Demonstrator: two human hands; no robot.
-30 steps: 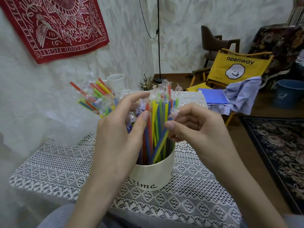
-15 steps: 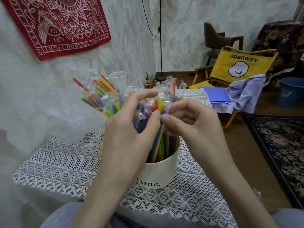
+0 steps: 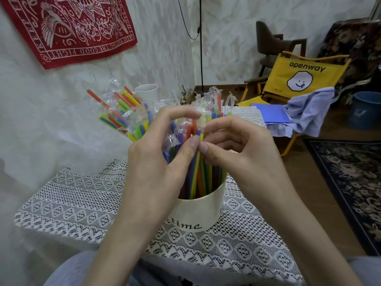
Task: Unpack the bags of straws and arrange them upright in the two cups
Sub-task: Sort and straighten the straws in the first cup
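Observation:
A cream cup (image 3: 198,211) lettered "time" stands near the table's front edge, packed with upright coloured straws (image 3: 201,176) still in clear wrappers. My left hand (image 3: 156,162) curls round the left side of the bundle, thumb and forefinger pinching straw tops. My right hand (image 3: 237,149) pinches a yellow straw (image 3: 195,172) near its top, thumb tip against my left thumb. A second white cup (image 3: 146,92) stands at the back. Between the cups several wrapped straws (image 3: 121,114) fan out to the left.
A white lace cloth (image 3: 82,203) covers the small table, which stands against the wall at left. To the right are a yellow folding chair (image 3: 296,77) with a blue shirt (image 3: 309,112) on it, a blue bucket (image 3: 365,110) and a dark patterned rug (image 3: 350,178).
Both hands have drawn together over the cup; my right thumb and fingers now meet my left thumb at the straw tops. The bundle stands more gathered than a second ago.

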